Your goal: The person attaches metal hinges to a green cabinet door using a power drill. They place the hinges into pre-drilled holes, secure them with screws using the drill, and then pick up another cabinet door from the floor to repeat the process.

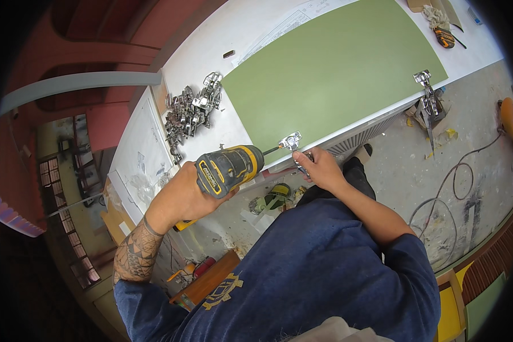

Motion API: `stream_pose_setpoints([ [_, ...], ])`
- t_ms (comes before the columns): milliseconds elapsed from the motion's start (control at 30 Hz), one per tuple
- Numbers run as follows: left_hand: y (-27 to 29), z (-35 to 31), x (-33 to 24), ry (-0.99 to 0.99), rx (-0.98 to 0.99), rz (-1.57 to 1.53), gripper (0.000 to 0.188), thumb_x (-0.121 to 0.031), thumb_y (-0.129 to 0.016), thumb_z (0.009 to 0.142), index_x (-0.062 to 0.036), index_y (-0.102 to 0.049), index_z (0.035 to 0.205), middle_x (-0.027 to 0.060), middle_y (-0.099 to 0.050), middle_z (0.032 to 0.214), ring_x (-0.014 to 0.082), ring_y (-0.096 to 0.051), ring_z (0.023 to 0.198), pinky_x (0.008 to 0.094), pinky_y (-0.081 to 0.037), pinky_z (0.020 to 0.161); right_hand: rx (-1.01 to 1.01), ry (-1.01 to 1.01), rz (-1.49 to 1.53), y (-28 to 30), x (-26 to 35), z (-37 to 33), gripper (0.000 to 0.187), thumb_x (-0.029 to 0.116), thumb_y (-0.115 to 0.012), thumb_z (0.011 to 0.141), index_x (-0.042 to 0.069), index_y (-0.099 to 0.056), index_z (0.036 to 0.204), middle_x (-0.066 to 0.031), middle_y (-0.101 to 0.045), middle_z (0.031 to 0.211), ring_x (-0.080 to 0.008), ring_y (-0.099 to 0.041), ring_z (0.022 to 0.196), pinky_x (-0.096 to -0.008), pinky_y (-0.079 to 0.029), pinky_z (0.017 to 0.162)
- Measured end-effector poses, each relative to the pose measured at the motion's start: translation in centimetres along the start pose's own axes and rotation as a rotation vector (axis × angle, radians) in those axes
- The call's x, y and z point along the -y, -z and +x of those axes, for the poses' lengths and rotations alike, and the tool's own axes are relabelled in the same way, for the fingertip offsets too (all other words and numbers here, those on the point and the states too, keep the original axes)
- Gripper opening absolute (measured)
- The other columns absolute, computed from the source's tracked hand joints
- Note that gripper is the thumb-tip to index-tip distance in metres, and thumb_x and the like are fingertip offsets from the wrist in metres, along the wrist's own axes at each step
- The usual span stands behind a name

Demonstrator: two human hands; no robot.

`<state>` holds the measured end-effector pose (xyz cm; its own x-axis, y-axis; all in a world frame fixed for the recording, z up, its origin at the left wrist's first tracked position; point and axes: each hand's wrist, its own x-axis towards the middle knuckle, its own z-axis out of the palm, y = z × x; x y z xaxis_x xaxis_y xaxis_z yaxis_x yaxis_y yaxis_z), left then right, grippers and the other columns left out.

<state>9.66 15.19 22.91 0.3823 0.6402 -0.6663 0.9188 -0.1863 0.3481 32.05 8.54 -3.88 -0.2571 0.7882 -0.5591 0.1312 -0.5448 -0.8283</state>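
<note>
My left hand (183,194) is wrapped round the handle of a yellow and black cordless drill (229,166), whose bit (272,150) points right at a metal cabinet hinge (290,140). That hinge sits at the near edge of a green panel (330,74). The bit's tip is at or very near the hinge plate; contact is hard to tell. With thumb and fingers my right hand (325,170) grips the hinge's arm, which hangs over the edge. A second hinge (423,77) sits at the panel's right end, its arm also overhanging.
The panel lies on a white worktop (233,117), with a heap of hinges (191,109) to its left. A black and orange tool (444,38) lies at the far right. Below are a cord (439,196), an orange tool (508,115) and a wooden piece (211,276).
</note>
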Motion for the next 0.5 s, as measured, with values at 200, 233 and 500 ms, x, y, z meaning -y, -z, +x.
stream_pose_setpoints([
  [200, -1.0, 0.0, 0.8, -0.117, -0.098, 0.007, 0.027, -0.023, -0.071, 0.093, -0.0048, -0.073, 0.113, 0.0187, -0.075, 0.099, 0.0368, -0.073, 0.089, 0.0404, -0.061, 0.081, 0.000, -0.002, -0.012, 0.1, 0.3, -0.1, 0.066, 0.054, -0.065, 0.100, -0.011, -0.067, 0.110, -0.0144, -0.069, 0.081, -0.0186, -0.071, 0.063, -0.0306, -0.058, 0.055],
  [233, -1.1, -0.1, 0.9, -0.095, -0.092, -0.006, 0.027, -0.023, -0.071, 0.093, -0.0051, -0.073, 0.113, 0.0186, -0.076, 0.100, 0.0365, -0.073, 0.089, 0.0403, -0.061, 0.081, -0.002, -0.008, -0.016, 0.1, 0.4, -0.1, 0.066, 0.055, -0.065, 0.100, -0.011, -0.067, 0.109, -0.0141, -0.069, 0.081, -0.0184, -0.071, 0.062, -0.0305, -0.058, 0.055],
  [500, -1.5, 0.0, 0.8, -0.057, -0.084, -0.030, 0.032, -0.025, -0.071, 0.094, -0.0046, -0.072, 0.118, 0.0196, -0.075, 0.106, 0.0366, -0.073, 0.095, 0.0405, -0.059, 0.087, -0.020, -0.009, 0.003, -0.1, 0.2, 0.0, 0.065, 0.055, -0.067, 0.099, -0.010, -0.067, 0.107, -0.0115, -0.067, 0.077, -0.0162, -0.068, 0.059, -0.0298, -0.056, 0.053],
])
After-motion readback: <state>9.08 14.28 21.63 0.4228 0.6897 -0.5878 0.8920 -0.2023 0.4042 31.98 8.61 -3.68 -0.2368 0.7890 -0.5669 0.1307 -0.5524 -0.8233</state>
